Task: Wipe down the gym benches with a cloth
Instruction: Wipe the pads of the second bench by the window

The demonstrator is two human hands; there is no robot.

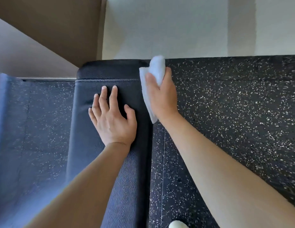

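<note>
A long black padded gym bench [87, 129] runs from the bottom of the view up to the wall. My left hand [112, 116] lies flat on its top, fingers spread and straight, pressing on the pad. My right hand [161, 97] holds a white cloth [155, 69] against the bench's right side edge, near the far end. The cloth bunches above my fingers and hangs down under my palm. My fingertips on that hand are hidden behind the cloth and the bench edge.
Black rubber floor [234, 112] with white specks lies on both sides of the bench. A pale wall [176, 27] stands just beyond the bench end, with a brown panel [53, 22] at upper left. A white rounded object [178, 225] shows at the bottom edge.
</note>
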